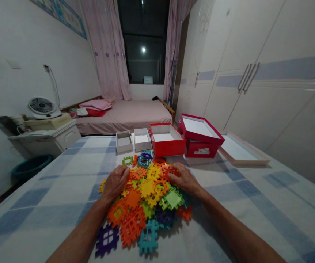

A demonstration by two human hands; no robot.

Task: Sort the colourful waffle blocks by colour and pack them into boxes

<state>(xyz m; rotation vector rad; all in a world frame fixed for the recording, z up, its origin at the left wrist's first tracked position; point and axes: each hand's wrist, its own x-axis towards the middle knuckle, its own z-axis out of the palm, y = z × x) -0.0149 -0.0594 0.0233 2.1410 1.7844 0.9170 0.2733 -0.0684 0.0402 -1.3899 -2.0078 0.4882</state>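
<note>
A heap of flat, notched plastic building pieces lies on the checked cloth between my hands. A yellow piece [147,187] tops its middle, with a lattice orange piece [132,225] lower down. My left hand [116,181] rests against the heap's left side, fingers curled inward, and their tips are hidden. On the other side, my right hand [184,177] bends its thumb and fingers around a red-orange piece [171,171] at the edge. A pale green piece [172,198] lies below that hand. Along the front are a purple piece [107,239] and a turquoise piece [148,236].
Behind the heap stand two small white boxes [124,147], an open red box [169,147] and a stack of dark red boxes [202,148]. A shallow pale tray [245,160] lies farther right. Beyond the table are a bed [135,113] and a wardrobe [269,109].
</note>
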